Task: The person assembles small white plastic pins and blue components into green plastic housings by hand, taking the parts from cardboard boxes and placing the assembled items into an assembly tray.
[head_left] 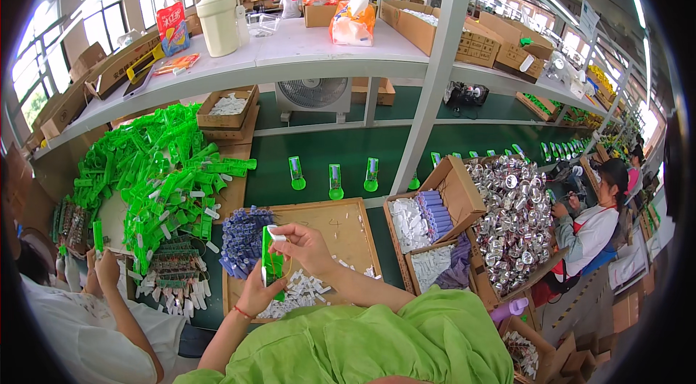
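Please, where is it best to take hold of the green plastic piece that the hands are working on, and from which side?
Probably by its lower half, from the left. The green plastic piece stands upright, and the left hand already grips its bottom end there. That leaves the top free, where the right hand pinches a small white part. The long flat sides look easiest to clamp.

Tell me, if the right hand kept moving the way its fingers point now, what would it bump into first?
The right hand points leftward; its fingertips already pinch a small white piece atop the green part held by the left hand. Beyond that probably the blue pile, though depth is unclear.
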Motion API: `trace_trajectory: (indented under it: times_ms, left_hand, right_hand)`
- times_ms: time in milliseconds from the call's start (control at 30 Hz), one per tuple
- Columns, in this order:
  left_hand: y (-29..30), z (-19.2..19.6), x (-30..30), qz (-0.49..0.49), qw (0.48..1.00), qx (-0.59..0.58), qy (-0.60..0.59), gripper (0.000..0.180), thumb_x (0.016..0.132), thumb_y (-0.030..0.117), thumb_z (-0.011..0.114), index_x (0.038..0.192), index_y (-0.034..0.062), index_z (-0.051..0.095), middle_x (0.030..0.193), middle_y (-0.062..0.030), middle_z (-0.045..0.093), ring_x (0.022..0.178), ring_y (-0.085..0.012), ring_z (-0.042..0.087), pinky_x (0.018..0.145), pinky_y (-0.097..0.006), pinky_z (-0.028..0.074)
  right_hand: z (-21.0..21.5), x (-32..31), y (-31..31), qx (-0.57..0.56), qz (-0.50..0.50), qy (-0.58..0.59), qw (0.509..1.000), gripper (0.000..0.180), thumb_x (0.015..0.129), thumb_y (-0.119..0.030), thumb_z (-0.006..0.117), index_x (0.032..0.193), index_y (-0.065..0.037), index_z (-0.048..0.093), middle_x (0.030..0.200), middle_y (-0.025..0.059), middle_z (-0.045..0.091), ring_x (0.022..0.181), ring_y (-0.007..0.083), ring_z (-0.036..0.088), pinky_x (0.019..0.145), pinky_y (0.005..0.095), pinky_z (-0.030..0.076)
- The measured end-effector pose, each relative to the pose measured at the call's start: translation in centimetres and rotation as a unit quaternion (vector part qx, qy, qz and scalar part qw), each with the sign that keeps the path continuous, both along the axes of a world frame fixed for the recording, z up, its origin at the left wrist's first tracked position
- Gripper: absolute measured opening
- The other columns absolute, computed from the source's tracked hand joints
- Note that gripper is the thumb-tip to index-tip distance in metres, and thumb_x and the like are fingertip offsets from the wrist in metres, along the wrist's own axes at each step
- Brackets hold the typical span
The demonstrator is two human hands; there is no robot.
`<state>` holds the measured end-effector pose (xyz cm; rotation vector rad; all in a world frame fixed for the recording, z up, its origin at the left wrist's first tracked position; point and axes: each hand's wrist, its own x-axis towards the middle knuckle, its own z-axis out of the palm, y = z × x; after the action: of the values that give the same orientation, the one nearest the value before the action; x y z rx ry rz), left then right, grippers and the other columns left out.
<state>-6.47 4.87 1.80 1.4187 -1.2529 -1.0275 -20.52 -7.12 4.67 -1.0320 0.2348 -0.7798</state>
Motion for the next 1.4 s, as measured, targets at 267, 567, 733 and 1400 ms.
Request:
trace_trajectory:
  times_ms: [267, 567, 733, 1400]
  left_hand:
    - [0.0, 0.3, -0.9, -0.010, 0.991, 0.003, 0.132, 0.048, 0.082, 0.004, 0.067, 0.123, 0.0011, 0.043, 0.094, -0.0037, 0.057, 0.078, -0.0111, 0.060, 0.068, -0.027, 0.052]
    - [-0.2, -0.2, -0.6, -0.027, 0.993, 0.077, 0.083, 0.040, 0.083, 0.005, 0.066, 0.115, 0.0016, 0.044, 0.088, -0.0051, 0.059, 0.075, -0.0127, 0.061, 0.067, -0.028, 0.051]
    - [-0.1, 0.0, -0.8, -0.049, 0.971, 0.125, 0.196, 0.038, 0.083, 0.005, 0.066, 0.114, 0.0023, 0.044, 0.087, -0.0052, 0.059, 0.073, -0.0137, 0.061, 0.065, -0.029, 0.051]
    - [-0.9, 2.9, 0.4, -0.120, 0.952, 0.199, -0.198, 0.039, 0.075, 0.032, 0.078, 0.095, 0.0019, 0.065, 0.078, -0.0092, 0.066, 0.065, -0.0111, 0.060, 0.061, -0.028, 0.049]
  right_hand:
    - [0.0, 0.3, -0.5, -0.013, -0.009, 0.018, 1.000, 0.023, 0.090, -0.005, 0.061, 0.112, 0.001, 0.060, 0.091, 0.0072, 0.067, 0.075, 0.0061, 0.057, 0.065, 0.0203, 0.046]
    - [0.1, -0.5, -1.9, -0.611, -0.382, 0.225, 0.656, 0.024, 0.075, -0.012, 0.071, 0.097, -0.006, 0.067, 0.075, 0.0012, 0.055, 0.068, 0.0166, 0.054, 0.058, 0.0277, 0.046]
    - [-1.5, -0.6, -2.1, -0.691, -0.346, 0.243, 0.586, 0.023, 0.074, -0.015, 0.071, 0.094, -0.007, 0.066, 0.076, 0.0006, 0.052, 0.070, 0.0175, 0.053, 0.058, 0.0286, 0.047]
    - [-3.9, -0.4, -4.7, -0.124, 0.151, 0.255, 0.947, 0.076, 0.095, -0.062, 0.029, 0.079, 0.000, 0.069, 0.081, 0.0083, 0.067, 0.080, 0.0189, 0.062, 0.081, 0.0301, 0.045]
